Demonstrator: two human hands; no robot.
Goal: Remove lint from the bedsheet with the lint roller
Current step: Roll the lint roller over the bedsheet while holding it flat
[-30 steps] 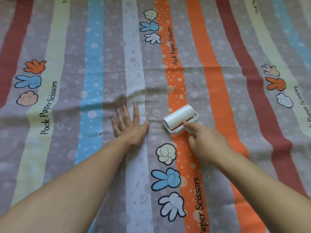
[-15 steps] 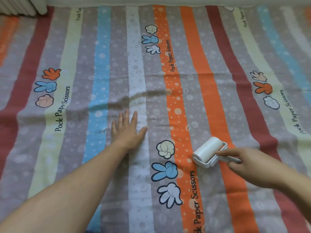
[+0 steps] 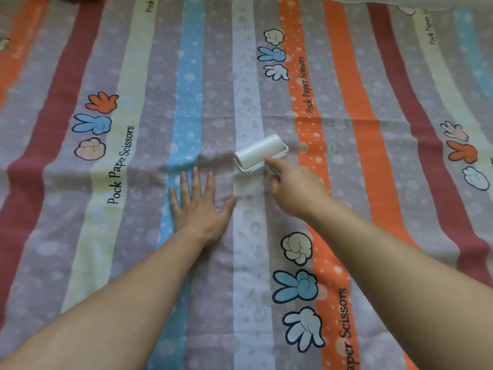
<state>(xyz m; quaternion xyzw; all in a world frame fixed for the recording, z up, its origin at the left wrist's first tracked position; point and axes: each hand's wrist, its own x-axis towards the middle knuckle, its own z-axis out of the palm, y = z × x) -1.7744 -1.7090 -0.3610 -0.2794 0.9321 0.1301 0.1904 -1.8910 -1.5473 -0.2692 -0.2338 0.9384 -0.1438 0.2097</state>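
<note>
Step in hand: we judge this to be a rolling pass over the middle of the bedsheet (image 3: 88, 263), with plenty of cloth left to cover.
Left hand: our left hand (image 3: 201, 209) lies flat on the sheet, fingers straight and spread, holding nothing and pinning the fabric.
Right hand: our right hand (image 3: 293, 188) is clamped on the roller's handle (image 3: 274, 171), most of which the palm hides. The forefinger reaches forward to the frame.
Hands together or apart: they are near each other but not touching, and the left thumb points toward the right wrist.
Lint roller: the lint roller (image 3: 260, 152) sits on the sheet just beyond our right fingertips, and ahead and to the right of the left fingers. Its white drum lies slantwise.
Crease: a shallow fold (image 3: 213, 157) runs across the cloth just past the left fingertips and meets the roller.
Next move: it calls for a straight stroke with even pressure. We also need the left palm to hold the cloth taut so the fold does not bunch under the drum.
Lint: we cannot make any out.
Count: we count one roller, one bedsheet, two hands, and four whole cartoon-hand trios (image 3: 296, 287).
</note>
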